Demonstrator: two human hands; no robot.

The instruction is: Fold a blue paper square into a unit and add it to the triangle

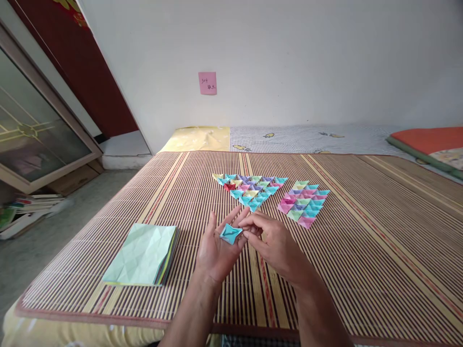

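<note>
A small blue folded paper boat lies across the fingers of my left hand. That palm faces up, with the thumb and fingers spread. From the right, my right hand pinches the boat's right tip between thumb and fingertips; the other fingers curl behind. Just beyond my hands, many-coloured paper boats are laid out in a triangle on the mat. A second group of paper boats, in slanted rows, sits to its right. On my left rests a stack of creased paper squares, pale green on top.
A striped bamboo mat covers the bed. Patterned cloth shows along the wall, and folded bedding lies at the far right. A pink note is stuck to the wall. Books are piled on the floor at left.
</note>
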